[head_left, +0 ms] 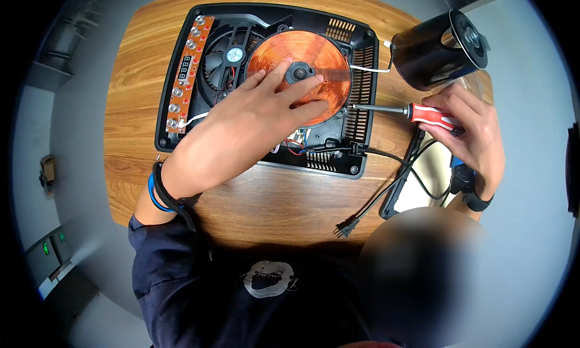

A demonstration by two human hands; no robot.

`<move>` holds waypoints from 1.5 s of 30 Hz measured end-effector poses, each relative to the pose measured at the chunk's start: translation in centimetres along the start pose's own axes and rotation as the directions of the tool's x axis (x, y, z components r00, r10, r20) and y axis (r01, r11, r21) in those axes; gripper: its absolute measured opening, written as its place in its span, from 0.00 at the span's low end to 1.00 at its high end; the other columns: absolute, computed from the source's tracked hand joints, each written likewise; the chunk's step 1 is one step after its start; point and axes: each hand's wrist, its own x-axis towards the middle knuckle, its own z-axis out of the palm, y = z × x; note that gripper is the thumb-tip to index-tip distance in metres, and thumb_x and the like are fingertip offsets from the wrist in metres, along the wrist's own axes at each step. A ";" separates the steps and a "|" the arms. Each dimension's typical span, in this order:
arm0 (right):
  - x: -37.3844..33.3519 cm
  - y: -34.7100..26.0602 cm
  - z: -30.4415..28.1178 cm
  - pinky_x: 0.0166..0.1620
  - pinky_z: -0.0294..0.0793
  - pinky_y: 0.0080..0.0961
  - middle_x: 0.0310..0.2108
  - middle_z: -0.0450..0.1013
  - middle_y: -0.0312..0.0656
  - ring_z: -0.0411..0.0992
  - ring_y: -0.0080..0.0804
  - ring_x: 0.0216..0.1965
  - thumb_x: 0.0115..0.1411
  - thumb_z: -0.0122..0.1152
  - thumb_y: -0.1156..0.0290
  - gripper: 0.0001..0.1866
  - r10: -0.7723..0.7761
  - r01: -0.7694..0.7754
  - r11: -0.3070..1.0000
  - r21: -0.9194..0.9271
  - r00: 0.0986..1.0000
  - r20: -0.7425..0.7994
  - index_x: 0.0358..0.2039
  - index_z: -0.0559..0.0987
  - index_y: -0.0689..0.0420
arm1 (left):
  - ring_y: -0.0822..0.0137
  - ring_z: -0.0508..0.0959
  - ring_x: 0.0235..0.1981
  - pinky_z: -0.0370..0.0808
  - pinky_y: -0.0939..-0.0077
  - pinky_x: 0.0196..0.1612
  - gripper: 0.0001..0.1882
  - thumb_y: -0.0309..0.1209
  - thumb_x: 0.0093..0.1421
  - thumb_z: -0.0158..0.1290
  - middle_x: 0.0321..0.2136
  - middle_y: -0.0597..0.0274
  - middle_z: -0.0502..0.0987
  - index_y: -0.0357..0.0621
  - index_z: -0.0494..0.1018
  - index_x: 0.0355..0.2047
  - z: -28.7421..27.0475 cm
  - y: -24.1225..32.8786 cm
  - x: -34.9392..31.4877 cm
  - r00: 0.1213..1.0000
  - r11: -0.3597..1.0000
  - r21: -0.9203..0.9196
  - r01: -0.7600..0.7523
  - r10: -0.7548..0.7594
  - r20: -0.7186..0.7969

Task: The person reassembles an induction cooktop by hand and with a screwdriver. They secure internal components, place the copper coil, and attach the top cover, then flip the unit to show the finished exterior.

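An opened induction cooktop base (266, 165), a black plastic housing, lies on the wooden table. My left hand (263, 106) rests on its round copper coil (332, 52), fingers spread over the windings and around the dark centre. In my right hand (465, 121) is a screwdriver (430, 115) with a red and white handle, held level. Its metal shaft points left, the tip close to the coil's lower right edge; whether it touches a screw I cannot tell. Left of the coil are a black fan (212, 64) and an orange circuit board (192, 70) with buttons and a small display.
A glossy black cylindrical container (432, 52) lies tilted at the table's right, beyond my right hand. A power cord runs from the housing to a plug (346, 228) near the front edge. A black-framed panel (417, 188) lies under my right forearm.
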 end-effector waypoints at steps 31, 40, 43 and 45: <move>2.3 -5.2 -1.7 0.34 0.80 0.39 0.36 0.76 0.38 0.81 0.42 0.33 0.60 0.79 0.67 0.12 -0.037 0.083 0.938 -0.336 0.989 0.143 0.40 0.84 0.54 | 0.39 0.69 0.77 0.73 0.52 0.74 0.31 0.21 0.70 0.54 0.77 0.51 0.71 0.48 0.76 0.73 1.4 -0.2 -0.4 0.994 0.997 0.068 -0.034 0.041 -0.102; 4.4 -7.1 -2.0 0.36 0.82 0.36 0.38 0.76 0.33 0.80 0.34 0.39 0.59 0.79 0.66 0.12 -0.162 0.211 0.878 -0.429 0.975 0.150 0.40 0.84 0.52 | 0.37 0.70 0.75 0.73 0.50 0.73 0.30 0.21 0.68 0.55 0.75 0.49 0.73 0.44 0.77 0.71 1.0 0.0 -0.5 0.997 0.999 0.033 -0.012 0.014 -0.073; 5.4 -8.1 -2.9 0.38 0.86 0.36 0.43 0.80 0.37 0.83 0.39 0.41 0.49 0.83 0.77 0.18 -0.180 0.228 0.916 -0.330 0.969 0.170 0.41 0.86 0.57 | 0.36 0.69 0.76 0.73 0.49 0.73 0.29 0.22 0.68 0.55 0.75 0.49 0.73 0.42 0.77 0.71 1.4 -0.1 -0.4 0.994 0.998 0.039 -0.040 0.044 -0.104; 6.0 -8.3 -3.2 0.40 0.87 0.36 0.44 0.80 0.40 0.84 0.40 0.42 0.49 0.82 0.79 0.18 -0.227 0.259 0.936 -0.239 0.962 0.155 0.41 0.86 0.59 | 0.35 0.69 0.76 0.73 0.48 0.74 0.29 0.22 0.68 0.55 0.75 0.49 0.72 0.42 0.77 0.71 1.6 -0.1 -0.7 0.993 0.998 0.056 -0.036 0.043 -0.114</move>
